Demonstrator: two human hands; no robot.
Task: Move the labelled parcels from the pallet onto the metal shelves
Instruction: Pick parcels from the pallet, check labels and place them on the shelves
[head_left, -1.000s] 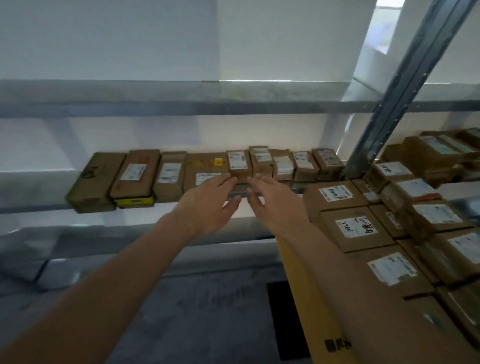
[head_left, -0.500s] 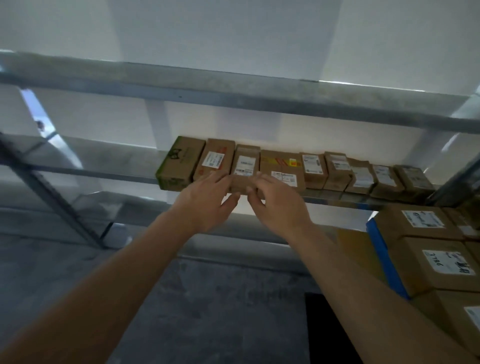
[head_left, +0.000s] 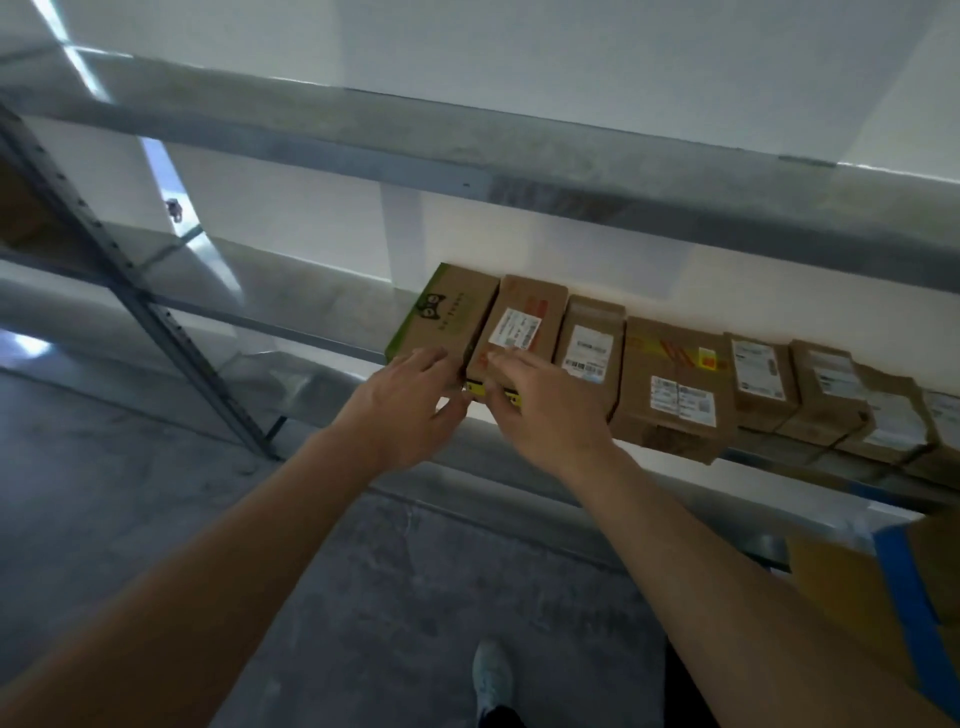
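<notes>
With fingers straight, the left hand and right hand press the near ends of 2 neighbouring parcels on the metal shelf.

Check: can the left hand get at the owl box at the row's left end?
Probably yes. The left hand already rests its fingers on the near end of the owl box, and the shelf to its left is bare, so nothing blocks it.
</notes>
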